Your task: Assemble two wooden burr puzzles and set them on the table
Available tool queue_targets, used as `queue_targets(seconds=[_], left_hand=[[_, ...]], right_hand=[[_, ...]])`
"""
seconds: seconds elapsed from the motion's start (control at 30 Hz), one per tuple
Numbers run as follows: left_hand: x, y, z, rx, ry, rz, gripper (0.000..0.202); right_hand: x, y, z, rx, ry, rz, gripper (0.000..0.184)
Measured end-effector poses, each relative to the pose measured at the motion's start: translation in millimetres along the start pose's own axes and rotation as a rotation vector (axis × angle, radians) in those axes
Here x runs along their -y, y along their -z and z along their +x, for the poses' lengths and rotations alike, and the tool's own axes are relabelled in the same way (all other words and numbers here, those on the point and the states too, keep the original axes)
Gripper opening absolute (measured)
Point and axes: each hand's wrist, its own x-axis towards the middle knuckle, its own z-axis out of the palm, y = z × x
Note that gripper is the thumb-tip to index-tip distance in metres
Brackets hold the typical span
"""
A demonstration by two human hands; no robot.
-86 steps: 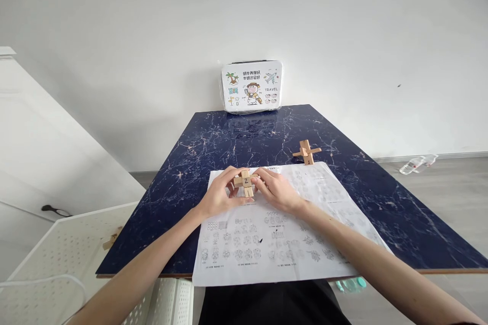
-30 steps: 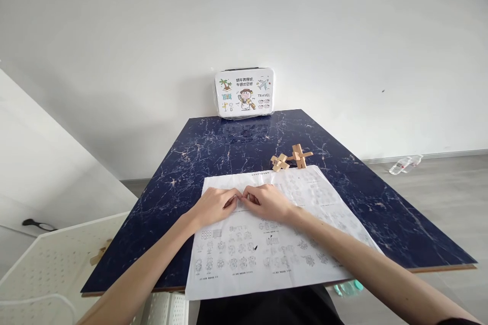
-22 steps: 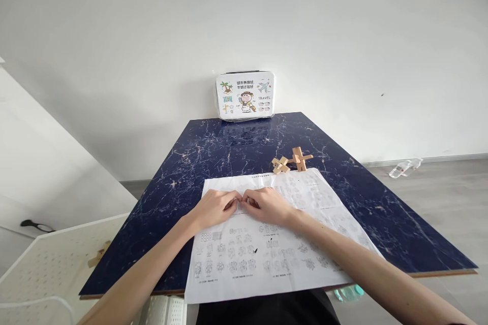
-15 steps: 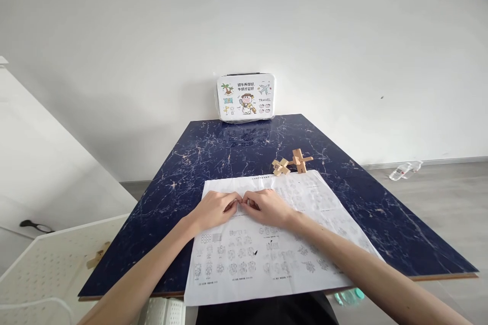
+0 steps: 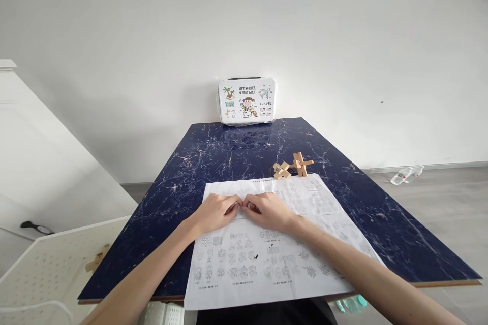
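My left hand [image 5: 215, 212] and my right hand [image 5: 267, 209] rest side by side on a white printed sheet [image 5: 267, 264] with rows of small diagrams. The fingers of both are curled under and the fingertips meet in the middle. Nothing shows in either hand. Beyond the sheet's far right corner, two wooden cross-shaped puzzles stand on the dark blue marble table [image 5: 229, 155]. The smaller puzzle [image 5: 281, 169] is on the left and the taller puzzle [image 5: 301, 163] is just right of it. Both are a hand's length or more from my right hand.
A white tin box [image 5: 247, 101] with cartoon travel pictures leans against the wall at the table's far edge. Left of the table is a white perforated basket [image 5: 46, 264] with a wooden piece [image 5: 95, 260] in it. A plastic bottle [image 5: 406, 175] lies on the floor at right.
About three seconds ago both hands held a wooden cross puzzle over the sheet. It now stands beside the other puzzle, and my hands lie still on the paper.
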Motion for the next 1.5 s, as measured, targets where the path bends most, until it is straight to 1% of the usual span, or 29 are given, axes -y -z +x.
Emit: queue_targets(seconds=[0.47, 1.0, 1.23, 1.5], left_hand=[[-0.8, 0.4, -0.3, 0.016, 0.027, -0.001, 0.020], [0.3, 0.7, -1.0, 0.011, 0.033, 0.006, 0.020], [0.1, 2.6, -0.4, 0.024, 0.021, 0.007, 0.022], [2.8, 3.5, -1.1, 0.008, 0.023, 0.017, 0.022]], right_hand=[[1.3, 0.7, -0.1, -0.002, -0.005, -0.028, 0.012], [1.2, 1.0, -0.4, 0.004, 0.001, -0.026, 0.012], [2.0, 1.4, -0.8, 0.000, 0.001, -0.032, 0.014], [0.7, -0.9, -0.7, -0.013, 0.014, -0.061, 0.013]])
